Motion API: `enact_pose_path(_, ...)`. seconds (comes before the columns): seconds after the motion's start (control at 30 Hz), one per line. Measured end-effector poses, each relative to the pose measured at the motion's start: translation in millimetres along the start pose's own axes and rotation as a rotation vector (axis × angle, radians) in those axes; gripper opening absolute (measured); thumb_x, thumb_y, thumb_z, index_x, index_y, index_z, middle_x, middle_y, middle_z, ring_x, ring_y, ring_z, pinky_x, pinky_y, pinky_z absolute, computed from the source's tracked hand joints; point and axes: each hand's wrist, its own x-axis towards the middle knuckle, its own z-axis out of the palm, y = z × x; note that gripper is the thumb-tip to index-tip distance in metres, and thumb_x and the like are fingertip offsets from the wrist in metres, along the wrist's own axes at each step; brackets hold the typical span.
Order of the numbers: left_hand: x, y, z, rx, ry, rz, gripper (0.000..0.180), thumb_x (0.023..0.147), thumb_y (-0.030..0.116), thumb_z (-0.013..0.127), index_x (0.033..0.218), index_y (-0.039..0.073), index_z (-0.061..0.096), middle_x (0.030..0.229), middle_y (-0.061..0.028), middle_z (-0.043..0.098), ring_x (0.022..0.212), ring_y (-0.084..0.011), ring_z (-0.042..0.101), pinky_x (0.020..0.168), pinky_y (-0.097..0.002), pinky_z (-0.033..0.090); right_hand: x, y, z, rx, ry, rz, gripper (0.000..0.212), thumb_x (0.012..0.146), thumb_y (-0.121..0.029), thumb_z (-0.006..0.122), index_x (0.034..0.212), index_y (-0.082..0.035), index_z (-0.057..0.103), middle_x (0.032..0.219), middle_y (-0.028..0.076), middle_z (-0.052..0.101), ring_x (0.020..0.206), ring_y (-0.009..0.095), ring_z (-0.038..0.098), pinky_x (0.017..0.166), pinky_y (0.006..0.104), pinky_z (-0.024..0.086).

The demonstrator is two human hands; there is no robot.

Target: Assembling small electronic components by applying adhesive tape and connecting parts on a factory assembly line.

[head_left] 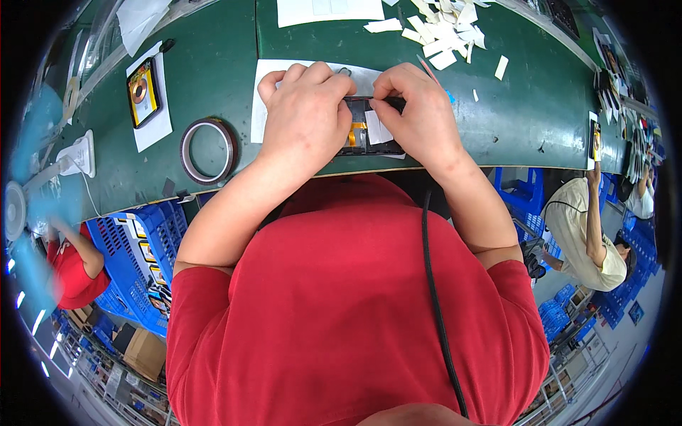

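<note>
A black phone housing [353, 150] with its inside showing lies on a white sheet [261, 106] at the table's near edge. Inside it are orange-gold strips and a white rectangular piece [379, 128]. My left hand [304, 113] is closed on the housing's left side, thumb against its edge. At the upper right of the housing, my right hand [423, 117] is closed, thumb and forefinger pinched together. What sits between those fingertips is too small to make out. Behind the right hand shows part of a thin pinkish stick [428, 69]. Both hands cover much of the housing.
A roll of dark tape [230, 153] lies to the left. Beyond it another opened phone [144, 92] rests on white paper. Several pale paper strips [444, 32] are heaped at the far right. Blue crates [124, 259] stand below the table; co-workers sit at both sides.
</note>
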Motion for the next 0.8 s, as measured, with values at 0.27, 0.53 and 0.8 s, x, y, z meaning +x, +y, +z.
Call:
enact_pose_path(0.27, 5.0, 3.7, 8.4, -0.032, 0.045, 0.057, 0.009, 0.083, 0.018, 0.079, 0.089, 0.015, 0.073, 0.092, 0.0011, 0.065, 0.097, -0.0227, 0.06, 0.097, -0.0439, 0.033, -3.6, 5.4, -5.0, 0.046, -0.002, -0.07, 0.017, 0.079, -0.002, 0.078, 0.092, -0.004, 0.068, 0.094, 0.009, 0.067, 0.081, 0.028, 0.068, 0.072, 0.0368, 0.056)
enact_pose_path(0.53, 5.4, 4.7, 9.4, -0.057, 0.093, 0.095, 0.006, 0.08, 0.013, 0.079, 0.082, 0.013, 0.073, 0.088, 0.0006, 0.063, 0.093, -0.0229, 0.058, 0.093, -0.0449, 0.034, -15.1, 9.1, -10.7, 0.023, 0.094, -0.015, 0.011, 0.078, -0.002, 0.079, 0.085, -0.004, 0.07, 0.093, 0.007, 0.07, 0.084, 0.028, 0.069, 0.097, 0.0403, 0.056)
enact_pose_path(0.8, 4.9, 4.7, 11.8, -0.074, 0.111, 0.086, 0.005, 0.08, 0.012, 0.078, 0.082, 0.013, 0.073, 0.088, 0.0007, 0.063, 0.094, -0.0229, 0.058, 0.093, -0.0444, 0.034, -12.8, 11.9, -6.6, -0.082, 0.118, -0.119, 0.012, 0.077, -0.001, 0.078, 0.081, -0.006, 0.068, 0.087, 0.005, 0.069, 0.082, 0.027, 0.068, 0.084, 0.037, 0.056)
